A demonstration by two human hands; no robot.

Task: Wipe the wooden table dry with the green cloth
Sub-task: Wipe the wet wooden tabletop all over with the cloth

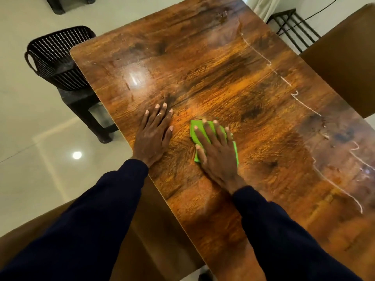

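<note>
Right hand [218,157] is laid flat on the green cloth [195,130], fingers straight and spread, so that the cloth is pressed to the wood rather than gripped. The cloth is found near the middle of the counter [203,67], somewhat toward the near left side. The left hand [154,136] is rested palm down on bare wood just beside it, fingers also straight.

The work is judged to be partly done. Around and beyond the hands the wood is seen mostly matt, with only a faint haze near the glare. Along the right side a broken line of water streaks [304,107] is seen, and the strip beyond it looks glossy and wet; that strip is taken to be what is left.

The long left edge is met just beside the left wrist, so little room is offered there. To the right, open wood is offered as far as the streaks. A brown chair [345,63] is set close against the right edge, and a black basket [58,57] stands by the far left corner.
</note>
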